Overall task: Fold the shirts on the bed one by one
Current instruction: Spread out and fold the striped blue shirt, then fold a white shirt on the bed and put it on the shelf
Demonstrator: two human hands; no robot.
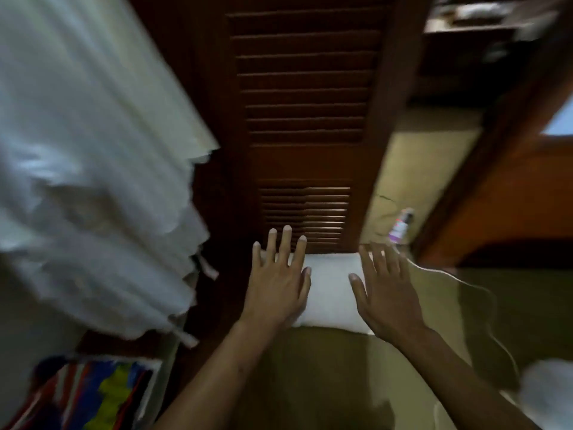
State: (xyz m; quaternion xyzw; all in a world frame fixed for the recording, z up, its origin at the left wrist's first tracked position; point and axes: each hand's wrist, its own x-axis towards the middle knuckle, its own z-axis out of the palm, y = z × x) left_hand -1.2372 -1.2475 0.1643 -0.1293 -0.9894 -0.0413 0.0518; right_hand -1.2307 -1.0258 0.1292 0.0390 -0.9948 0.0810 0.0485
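Note:
A folded white shirt (330, 290) lies on the olive bed sheet (325, 367), close to the bed's far edge. My left hand (277, 280) is spread flat over the shirt's left side, fingers straight. My right hand (386, 290) is spread flat over its right side, fingers straight too. Neither hand grips anything. Whether the palms touch the cloth is hard to tell. Another white cloth (545, 395) shows blurred at the lower right edge.
A dark wooden louvred door (305, 119) stands just beyond the bed. White curtain fabric (86, 166) hangs at the left. A small bottle (400, 226) and a thin white cable (471, 290) lie at the right. A colourful striped cloth (102, 395) is at the lower left.

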